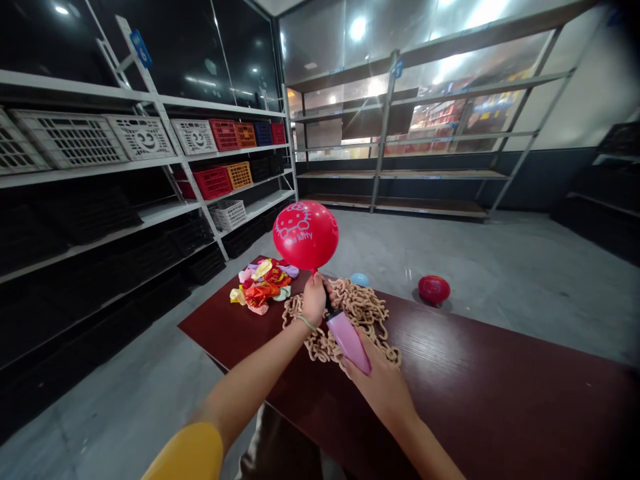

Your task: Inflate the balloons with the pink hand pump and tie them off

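Note:
A red inflated balloon [305, 235] with a white cartoon print stands above my left hand [315, 298], which is closed around its neck where it meets the nozzle of a pink hand pump [347, 339]. My right hand [381, 380] grips the pump's lower end. Both hands hover over a dark red-brown table [480, 393]. Under them lies a tangled heap of tan rope or chain [361, 308].
A pile of limp coloured balloons [263, 285] lies at the table's far left end. On the floor beyond are a red balloon [433, 289] and a small blue balloon [359, 279]. Metal shelving with plastic baskets [213, 181] lines the left wall; bare shelves [400, 173] stand at the back.

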The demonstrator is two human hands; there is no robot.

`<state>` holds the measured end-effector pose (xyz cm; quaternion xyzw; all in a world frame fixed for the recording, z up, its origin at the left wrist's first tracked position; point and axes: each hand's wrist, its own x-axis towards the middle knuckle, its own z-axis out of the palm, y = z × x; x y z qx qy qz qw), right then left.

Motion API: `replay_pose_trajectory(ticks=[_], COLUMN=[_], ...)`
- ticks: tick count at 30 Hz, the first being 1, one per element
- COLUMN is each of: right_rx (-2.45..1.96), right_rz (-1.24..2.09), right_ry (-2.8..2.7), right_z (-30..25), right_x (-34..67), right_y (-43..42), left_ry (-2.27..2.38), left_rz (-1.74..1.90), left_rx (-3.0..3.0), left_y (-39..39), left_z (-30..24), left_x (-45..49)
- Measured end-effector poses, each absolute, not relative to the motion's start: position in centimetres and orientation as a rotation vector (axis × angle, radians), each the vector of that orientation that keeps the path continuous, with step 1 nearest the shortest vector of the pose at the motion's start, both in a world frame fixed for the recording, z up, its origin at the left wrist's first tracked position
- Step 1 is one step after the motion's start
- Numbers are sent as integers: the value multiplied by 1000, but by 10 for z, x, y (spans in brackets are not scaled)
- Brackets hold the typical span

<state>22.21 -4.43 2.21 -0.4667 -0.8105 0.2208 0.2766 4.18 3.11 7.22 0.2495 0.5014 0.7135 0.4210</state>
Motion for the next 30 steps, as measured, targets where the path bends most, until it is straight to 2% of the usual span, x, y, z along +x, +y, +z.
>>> replay_pose_trajectory(ticks=[9,20,30], right_rx=[-1113,-1209,-1133], right_rz=[559,538,598], right_ry=[-2177,-2162,-2207], right_z=[21,12,17], right_x=[223,225,221], right_y=[-46,-42,-46], left_ry=[1330,1272,1430], left_rz=[1905,1809,1852], left_rx=[579,677,559], left_y=[66,25,71], left_z=[124,72,107], left_x=[-20,47,-23])
